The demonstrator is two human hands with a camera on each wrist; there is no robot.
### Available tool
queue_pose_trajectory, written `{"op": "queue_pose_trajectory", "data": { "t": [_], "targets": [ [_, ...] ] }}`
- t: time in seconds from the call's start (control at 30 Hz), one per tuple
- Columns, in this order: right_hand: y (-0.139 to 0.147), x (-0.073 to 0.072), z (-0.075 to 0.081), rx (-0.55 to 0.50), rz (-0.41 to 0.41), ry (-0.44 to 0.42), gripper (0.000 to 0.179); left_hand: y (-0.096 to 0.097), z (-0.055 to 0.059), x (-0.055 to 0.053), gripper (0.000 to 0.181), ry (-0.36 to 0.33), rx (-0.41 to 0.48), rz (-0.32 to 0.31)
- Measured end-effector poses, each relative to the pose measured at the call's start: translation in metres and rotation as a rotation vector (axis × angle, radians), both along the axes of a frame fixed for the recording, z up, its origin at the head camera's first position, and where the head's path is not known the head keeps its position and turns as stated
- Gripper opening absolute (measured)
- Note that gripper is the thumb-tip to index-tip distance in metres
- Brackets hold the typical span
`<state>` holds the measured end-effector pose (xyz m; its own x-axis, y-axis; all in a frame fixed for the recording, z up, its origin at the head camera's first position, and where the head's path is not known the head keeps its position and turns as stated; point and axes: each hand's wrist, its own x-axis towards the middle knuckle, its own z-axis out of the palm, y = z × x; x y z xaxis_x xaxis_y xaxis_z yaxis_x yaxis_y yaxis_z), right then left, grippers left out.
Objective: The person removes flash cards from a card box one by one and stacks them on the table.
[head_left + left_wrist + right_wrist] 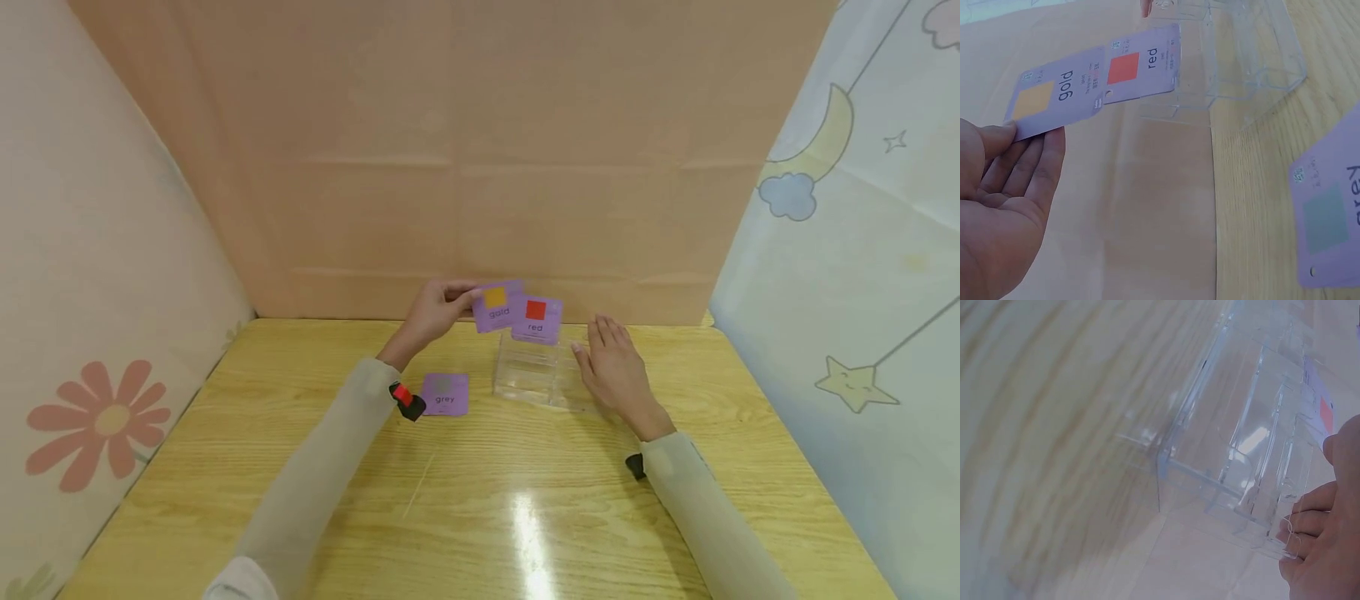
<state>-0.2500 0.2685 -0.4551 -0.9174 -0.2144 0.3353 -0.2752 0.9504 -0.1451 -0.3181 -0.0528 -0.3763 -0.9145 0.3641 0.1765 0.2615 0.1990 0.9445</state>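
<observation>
Just above the middle of the head frame, a purple gold card (497,308) is pinched by its left edge between the thumb and fingers of the left hand (431,312). It is held up with its printed face, an orange-yellow square over the word "gold", turned to the head camera. Against its right side, a red card (536,323) is seen upright, its lower edge at the back of a clear box (525,395); whether it is seated in a slot cannot be told. The two cards are overlapped at their neighbouring edges in the head view.

The box, right of the frame's centre, is divided into see-through compartments by low walls. At its right end the right hand (617,372) is placed palm down, its fingers nearly straight and set close together, its thumb spread apart toward the box. In the right wrist view the fingertips are shown at the box's edge; how firmly they are pressed cannot be told.

Left of the box, a grey card (446,404) is laid flat on the wooden table (420,525), near the left wrist, where a black strap (410,404) with a red patch is worn. Behind the table, the upper frame is filled by a tan sheet (450,167), flanked by a printed flower (112,421) at lower left and a printed moon (832,137) at upper right.
</observation>
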Motion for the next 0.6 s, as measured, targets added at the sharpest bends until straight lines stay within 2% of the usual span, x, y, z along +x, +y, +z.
{"op": "queue_pose_trajectory", "data": {
  "t": [0.1,0.4,0.6],
  "targets": [
    [0.0,-0.001,0.0,0.001,0.002,0.004,0.066,-0.006,-0.003,0.003,0.031,-0.006,0.007,0.006],
    [-0.001,-0.001,-0.001,0.003,0.006,0.011,0.066,-0.022,-0.015,0.009,0.035,-0.029,-0.053,0.044],
    [0.0,-0.001,0.0,-0.001,0.007,0.014,0.066,-0.031,-0.026,0.012,0.036,-0.084,-0.028,0.056]
  ]
}}
